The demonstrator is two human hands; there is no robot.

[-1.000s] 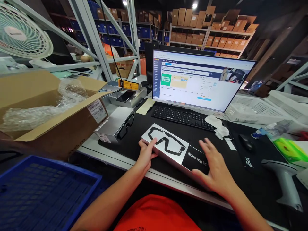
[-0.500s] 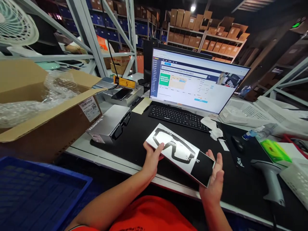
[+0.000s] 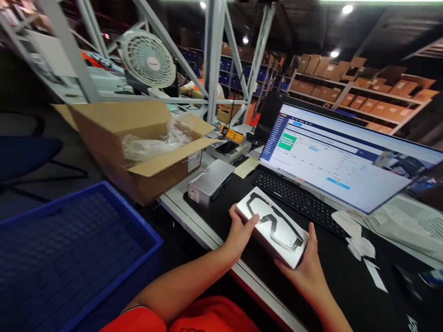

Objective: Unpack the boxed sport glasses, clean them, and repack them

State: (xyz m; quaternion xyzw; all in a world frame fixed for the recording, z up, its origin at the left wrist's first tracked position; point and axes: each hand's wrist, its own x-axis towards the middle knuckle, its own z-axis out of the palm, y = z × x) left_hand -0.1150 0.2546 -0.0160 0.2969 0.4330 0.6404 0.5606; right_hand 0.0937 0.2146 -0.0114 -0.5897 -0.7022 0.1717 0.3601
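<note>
A white box (image 3: pixel 272 227) with a picture of dark glasses on its top is held between my two hands, tilted above the black desk mat. My left hand (image 3: pixel 241 234) grips its left end, thumb on the top face. Around the right end is my right hand (image 3: pixel 306 263), with fingers against the far end and the thumb at the near side. No black inner part shows at that end. Just beyond my left hand, a similar silver box (image 3: pixel 212 177) lies on the mat.
An open carton (image 3: pixel 162 173) with bubble wrap (image 3: pixel 155 144) stands at the left, above a blue crate (image 3: pixel 152 249). Behind the held box are a keyboard (image 3: pixel 297 198) and a monitor (image 3: pixel 325 161). Crumpled white paper (image 3: pixel 356 240) lies at the right. Another person sits beyond the metal frame.
The black inner part that stuck out at the right end is now covered by the white sleeve. My right hand has closed in around that end. The view has swung left.
</note>
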